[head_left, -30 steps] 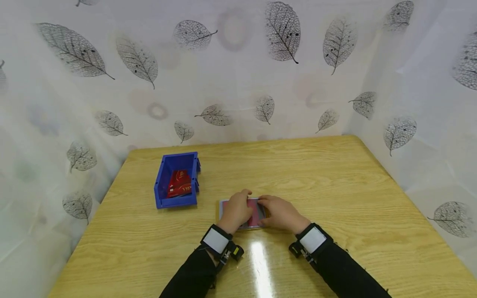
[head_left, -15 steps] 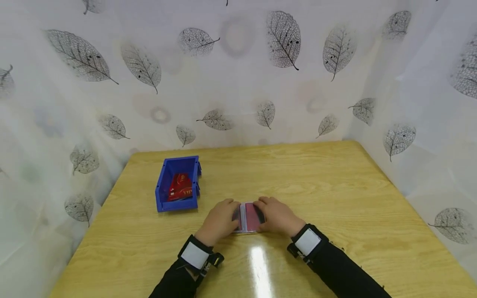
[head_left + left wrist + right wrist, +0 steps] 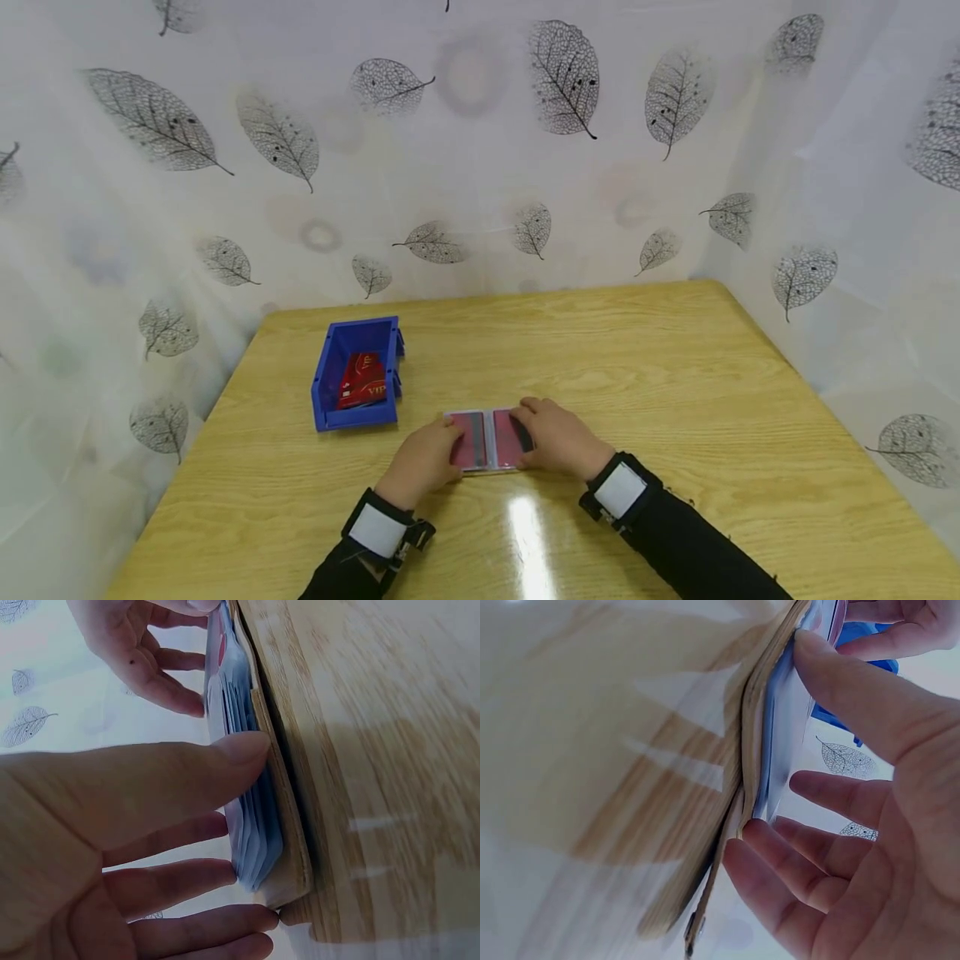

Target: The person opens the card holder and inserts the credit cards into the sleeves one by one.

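An opened card holder [image 3: 507, 442] with clear plastic sleeves and red cards inside lies on the table in the head view. My left hand [image 3: 422, 460] holds its left half, thumb at the near edge and fingers on the far side. The left wrist view shows this thumb against a stack of several sleeves [image 3: 259, 840] above the tan cover [image 3: 294, 862]. On the right half, my right hand [image 3: 564, 439] grips the edges. In the right wrist view its thumb presses the near edge, and fingertips touch the cover's side [image 3: 750, 780], where a small snap flap hangs out.
A blue bin [image 3: 318, 400] stands on the table to the left, beyond the left hand, with red VIP cards [image 3: 365, 379] in it. A leaf-patterned curtain [image 3: 480, 167] surrounds the wooden table [image 3: 645, 358] at the back and sides.
My left hand has moved left from over the middle of the card holder to its left edge, laying sleeves to that side and baring both red halves. The right hand stays almost in place.
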`<state>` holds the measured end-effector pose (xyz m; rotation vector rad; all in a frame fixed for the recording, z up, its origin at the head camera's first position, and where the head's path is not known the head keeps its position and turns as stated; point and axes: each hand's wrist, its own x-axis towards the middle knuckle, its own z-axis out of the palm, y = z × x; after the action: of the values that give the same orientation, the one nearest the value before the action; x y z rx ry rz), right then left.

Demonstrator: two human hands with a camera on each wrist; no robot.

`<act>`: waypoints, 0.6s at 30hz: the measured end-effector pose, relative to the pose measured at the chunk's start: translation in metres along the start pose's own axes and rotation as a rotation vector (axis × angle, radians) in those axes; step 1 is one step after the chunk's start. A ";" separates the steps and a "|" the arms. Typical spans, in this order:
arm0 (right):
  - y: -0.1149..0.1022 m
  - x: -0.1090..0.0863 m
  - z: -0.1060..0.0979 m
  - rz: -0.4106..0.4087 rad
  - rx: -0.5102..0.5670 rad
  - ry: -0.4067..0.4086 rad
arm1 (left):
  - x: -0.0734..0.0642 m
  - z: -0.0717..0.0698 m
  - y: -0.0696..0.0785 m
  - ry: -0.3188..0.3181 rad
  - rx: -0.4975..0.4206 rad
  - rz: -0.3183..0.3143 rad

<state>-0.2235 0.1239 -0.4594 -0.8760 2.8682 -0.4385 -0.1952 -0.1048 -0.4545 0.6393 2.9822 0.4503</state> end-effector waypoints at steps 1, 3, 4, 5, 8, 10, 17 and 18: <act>0.000 0.000 -0.001 -0.001 -0.001 -0.001 | 0.001 0.001 0.000 0.008 0.008 0.009; 0.001 -0.001 -0.003 0.001 0.004 -0.003 | 0.002 0.002 0.001 0.023 0.028 0.026; 0.001 -0.002 -0.005 0.003 0.008 -0.004 | 0.003 0.003 0.002 0.030 0.036 0.031; 0.001 -0.003 -0.006 0.006 0.016 -0.004 | 0.004 0.004 0.004 0.035 0.044 0.035; 0.004 -0.004 -0.009 0.028 0.040 -0.013 | 0.008 0.007 0.009 0.043 0.064 0.044; 0.006 -0.005 -0.010 0.047 0.052 -0.015 | 0.010 0.009 0.013 0.040 0.076 0.046; 0.014 -0.009 -0.011 0.115 0.058 0.095 | 0.021 0.017 0.032 0.055 0.124 0.081; 0.014 -0.009 -0.012 0.124 0.068 0.121 | 0.023 0.018 0.035 0.055 0.129 0.085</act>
<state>-0.2257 0.1434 -0.4519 -0.6785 2.9752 -0.5908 -0.2003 -0.0599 -0.4610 0.7790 3.0647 0.2869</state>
